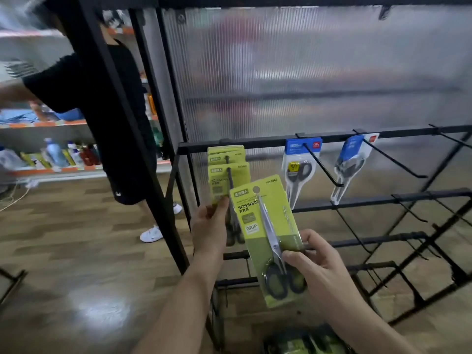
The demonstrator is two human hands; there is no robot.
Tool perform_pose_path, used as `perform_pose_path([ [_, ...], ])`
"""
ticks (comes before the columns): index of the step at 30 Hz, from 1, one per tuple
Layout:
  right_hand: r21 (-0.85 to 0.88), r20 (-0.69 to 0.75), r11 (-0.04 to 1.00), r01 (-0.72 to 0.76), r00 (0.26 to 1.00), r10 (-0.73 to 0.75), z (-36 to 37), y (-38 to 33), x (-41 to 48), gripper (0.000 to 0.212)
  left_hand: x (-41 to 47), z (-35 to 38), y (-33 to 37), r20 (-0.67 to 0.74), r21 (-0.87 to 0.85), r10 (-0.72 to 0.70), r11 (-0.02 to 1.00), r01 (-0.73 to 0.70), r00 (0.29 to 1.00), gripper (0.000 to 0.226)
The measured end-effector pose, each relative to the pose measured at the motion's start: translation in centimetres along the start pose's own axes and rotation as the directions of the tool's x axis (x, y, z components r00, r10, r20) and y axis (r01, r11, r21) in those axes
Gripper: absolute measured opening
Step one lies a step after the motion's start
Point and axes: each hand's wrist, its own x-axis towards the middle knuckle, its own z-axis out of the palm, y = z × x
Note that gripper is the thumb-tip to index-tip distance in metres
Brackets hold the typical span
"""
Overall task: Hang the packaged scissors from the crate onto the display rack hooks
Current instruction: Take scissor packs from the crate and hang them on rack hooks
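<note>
A pack of scissors (268, 226) is held in front of the display rack (255, 143), pinched at its lower right edge by the right hand (316, 261). Its top sits just before a stack of packs (227, 169) hanging on the leftmost hook of the top rail. The left hand (209, 221) grips that stack's lower left corner. To the right on the same rail, a single pack (300, 169) hangs on the next hook and another pack (348, 164) on the hook after it. Lower rails (408, 198) step down below them. A panel (281, 72) stands behind the rack. The crate (301, 343) lies below the hands. Left of the rack, behind a slanting post (122, 123), another person (102, 111) stands before shelves (51, 159)
</note>
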Motion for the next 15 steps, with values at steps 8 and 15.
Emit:
perform_pose_path([
  [8,0.139,0.036,0.990,0.007,0.999,-0.012,1.6,0.7,-0.2,0.011,4.2,1.3,1.4,-0.068,0.013,-0.045,0.999,0.046,0.997,0.030],
  [15,0.113,0.049,0.993,0.025,0.998,-0.030,3.2,1.1,0.4,0.014,5.9,1.0,2.3,-0.037,0.076,-0.029,0.997,0.032,0.999,0.038],
])
